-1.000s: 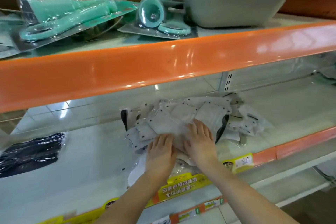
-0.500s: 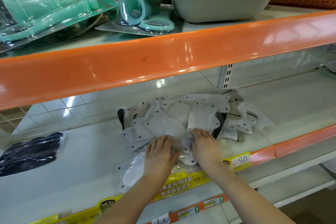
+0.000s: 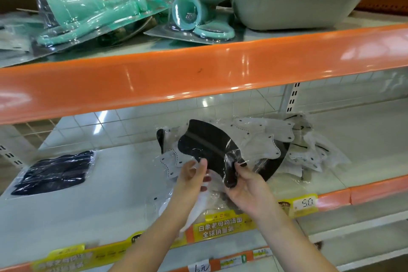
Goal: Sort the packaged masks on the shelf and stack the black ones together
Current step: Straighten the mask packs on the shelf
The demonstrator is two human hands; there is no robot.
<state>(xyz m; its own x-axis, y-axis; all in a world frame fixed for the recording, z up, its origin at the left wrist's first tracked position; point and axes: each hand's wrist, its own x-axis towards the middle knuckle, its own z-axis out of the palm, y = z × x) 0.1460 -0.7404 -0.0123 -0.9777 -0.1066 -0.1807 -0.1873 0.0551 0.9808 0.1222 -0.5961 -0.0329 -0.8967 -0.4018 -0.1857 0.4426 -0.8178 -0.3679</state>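
head view: left hand (image 3: 191, 176) and right hand (image 3: 246, 181) are both pinching a black packaged mask (image 3: 210, 147), lifting it over the grey mask pile (image 3: 265, 139) at centre. black stack (image 3: 53, 172) is lying at 9 o'clock on the shelf (image 3: 110, 210).

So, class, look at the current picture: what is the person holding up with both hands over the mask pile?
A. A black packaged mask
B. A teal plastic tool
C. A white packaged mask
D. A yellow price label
A: the left hand and right hand each pinch the clear wrapper of a black packaged mask, raised above the grey-white mask pile on the shelf.
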